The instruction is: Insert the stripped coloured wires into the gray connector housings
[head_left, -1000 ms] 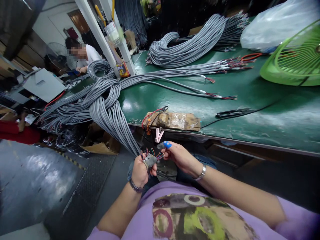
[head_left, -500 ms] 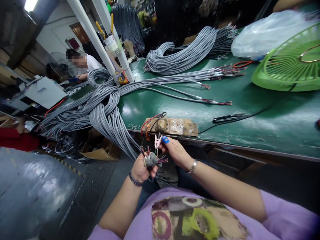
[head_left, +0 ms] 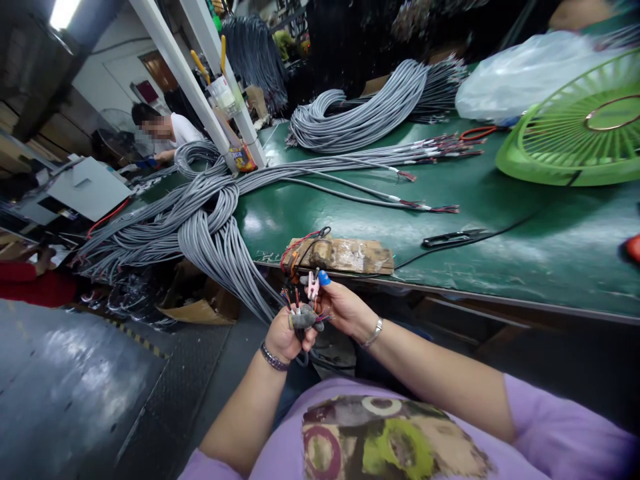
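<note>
My left hand (head_left: pixel 286 335), with grey covers on some fingers, is closed around a grey cable end whose thin coloured wires (head_left: pixel 287 297) fan out above the fingers. My right hand (head_left: pixel 345 308), a blue cover on its thumb, pinches a small pink clip (head_left: pixel 313 285) just above the left hand. Fine wires run between the clip and the left fingers; whether the clip grips one is too small to tell. Behind the clip, a wooden block (head_left: pixel 355 255) with red and black leads lies at the bench edge.
Grey cable bundles (head_left: pixel 210 230) drape over the green bench (head_left: pixel 480 267) on the left. A cable coil (head_left: pixel 365 113) lies at the back. Black thread snips (head_left: pixel 453 239) and a green fan (head_left: pixel 560 150) are on the right. A co-worker (head_left: pixel 173 130) sits far left.
My right hand has moved slightly left and down with the pink clip, closer to the wires in my left hand. The left hand has barely moved.
</note>
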Available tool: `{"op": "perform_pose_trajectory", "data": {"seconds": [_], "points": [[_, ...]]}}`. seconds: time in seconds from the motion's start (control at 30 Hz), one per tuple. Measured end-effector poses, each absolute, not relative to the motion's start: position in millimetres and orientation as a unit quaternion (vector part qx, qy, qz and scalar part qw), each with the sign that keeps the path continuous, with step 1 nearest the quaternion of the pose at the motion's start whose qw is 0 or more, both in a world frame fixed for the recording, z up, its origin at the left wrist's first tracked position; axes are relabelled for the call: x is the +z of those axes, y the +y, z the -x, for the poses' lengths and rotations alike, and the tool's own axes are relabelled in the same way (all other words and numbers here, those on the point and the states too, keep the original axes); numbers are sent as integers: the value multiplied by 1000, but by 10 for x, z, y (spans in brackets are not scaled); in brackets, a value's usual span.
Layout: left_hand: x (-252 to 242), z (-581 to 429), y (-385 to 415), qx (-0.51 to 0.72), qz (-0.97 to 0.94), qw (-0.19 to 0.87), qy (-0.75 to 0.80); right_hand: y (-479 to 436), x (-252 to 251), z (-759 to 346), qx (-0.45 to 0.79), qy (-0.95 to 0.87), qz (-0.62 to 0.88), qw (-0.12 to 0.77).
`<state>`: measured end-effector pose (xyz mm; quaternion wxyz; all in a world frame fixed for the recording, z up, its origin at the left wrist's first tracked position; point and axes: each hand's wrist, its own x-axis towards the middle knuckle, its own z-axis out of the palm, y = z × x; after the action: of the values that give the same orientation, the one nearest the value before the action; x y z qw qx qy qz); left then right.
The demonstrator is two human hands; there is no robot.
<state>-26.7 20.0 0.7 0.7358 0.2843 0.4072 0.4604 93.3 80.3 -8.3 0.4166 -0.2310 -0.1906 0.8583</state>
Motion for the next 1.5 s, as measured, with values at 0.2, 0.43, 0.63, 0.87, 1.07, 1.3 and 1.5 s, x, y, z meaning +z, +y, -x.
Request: {"op": "perform_pose_trajectory", "data": {"seconds": [0.2,0.43,0.63,0.87,1.07,1.3,1.5], "points": [[16,249,209,456,-288,729,422,792,-95,-940,867,-196,217,403],[17,216,43,492,-296,686,448,791,15,-1069,890,-211,221,339],[69,111,-89,565,-288,607,479,760,64,-1089,831,-306,254,389],[94,162,43,538,-293,636,468,765,90,-1076,819,-333,255,391],[62,222,130,539,-287,653,448,804,17,-1065,809,-332,253,414],[72,260,167,517,-295,684,423,840,-12,-1037,834,-319,236,383],[7,310,198,503,-300,700,408,858,5,-967,847,-261,226,405]]}}
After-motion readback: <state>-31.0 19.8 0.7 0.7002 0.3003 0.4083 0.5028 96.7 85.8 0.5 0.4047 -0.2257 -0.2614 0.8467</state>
